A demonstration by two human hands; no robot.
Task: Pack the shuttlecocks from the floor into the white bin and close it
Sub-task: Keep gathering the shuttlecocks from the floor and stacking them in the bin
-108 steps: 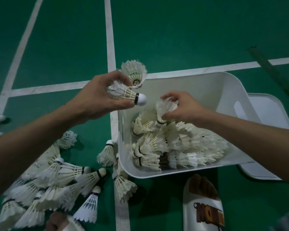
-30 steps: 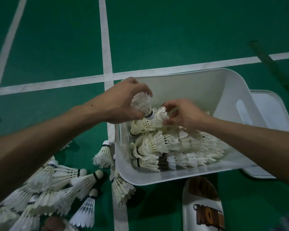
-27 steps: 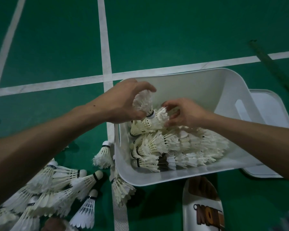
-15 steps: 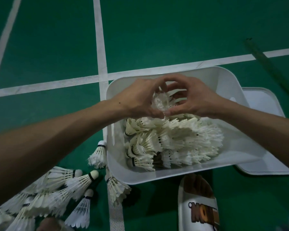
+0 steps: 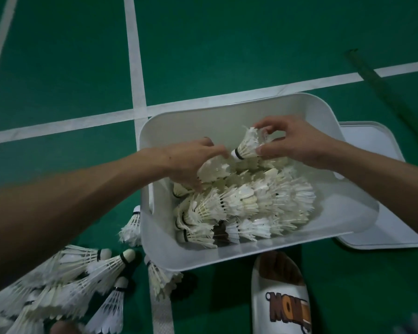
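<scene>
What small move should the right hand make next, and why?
Probably the right hand should lay the shuttlecock it pinches onto the rows in the bin: it hangs just above them, cork to the left as theirs are.

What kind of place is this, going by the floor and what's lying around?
Most likely a badminton court, probably indoors: the green floor is marked with white lines, and feather shuttlecocks lie heaped on it and inside a white bin.
</scene>
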